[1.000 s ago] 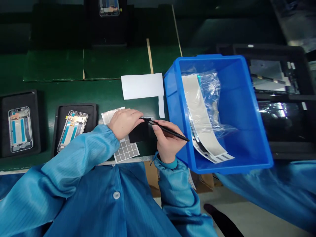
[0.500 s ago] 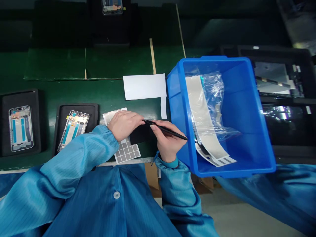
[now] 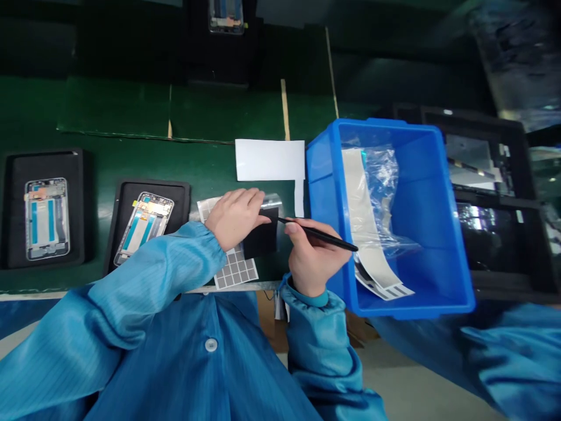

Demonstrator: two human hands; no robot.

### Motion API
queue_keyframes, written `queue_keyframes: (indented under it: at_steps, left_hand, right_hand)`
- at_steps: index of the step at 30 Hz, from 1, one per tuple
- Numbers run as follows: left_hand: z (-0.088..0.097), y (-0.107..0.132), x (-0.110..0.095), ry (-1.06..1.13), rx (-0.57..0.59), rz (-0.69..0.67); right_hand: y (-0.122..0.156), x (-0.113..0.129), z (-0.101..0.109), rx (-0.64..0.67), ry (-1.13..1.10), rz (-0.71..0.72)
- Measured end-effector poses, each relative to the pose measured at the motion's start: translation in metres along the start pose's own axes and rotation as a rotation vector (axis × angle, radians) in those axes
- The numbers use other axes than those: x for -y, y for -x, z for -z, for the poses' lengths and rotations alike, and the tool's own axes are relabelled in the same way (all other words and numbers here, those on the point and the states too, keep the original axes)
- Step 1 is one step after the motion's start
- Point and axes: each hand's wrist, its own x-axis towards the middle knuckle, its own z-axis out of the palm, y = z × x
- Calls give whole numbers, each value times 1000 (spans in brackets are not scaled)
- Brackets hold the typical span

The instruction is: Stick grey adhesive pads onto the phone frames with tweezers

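Note:
My right hand grips slim black tweezers, the tip pointing left toward my left hand. My left hand is closed at the upper left edge of a black rectangular sheet; its fingertips are partly hidden. A shiny clear strip shows along the top of the black sheet. Under my left hand and the black sheet lies a white sheet of grey square stickers, partly covered.
A blue bin with bagged strips stands to the right. White paper lies behind my hands. Two black trays with opened phones are at left, another phone at the back. A blue sleeve of another person shows at right.
The view has shifted, so the things sit slightly farther right. My right hand and the tweezers have drawn a little away from my left hand, and more of the black sheet shows.

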Motion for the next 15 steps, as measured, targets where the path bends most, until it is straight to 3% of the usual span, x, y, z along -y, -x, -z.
queue_keyframes:
  at_steps: [3,5,7,9,11,15]
  left_hand:
    - [39,36,20,-84,-98,143]
    - [65,79,45,-175,-121,306]
    - [82,128,70,-329,-82,554]
    - [86,171,88,-409,46,743]
    - [80,199,96,-388,152,836]
    - [60,214,88,-258,213,891]
  right_hand:
    - [6,11,-12,0,20,-53]
    - [15,17,-25,20,35,-99]
    - [26,22,-42,79,46,-149]
    - [39,27,-62,172,44,-206]
    - [52,33,-85,280,37,-274]
    - [70,39,-131,443,42,-358]
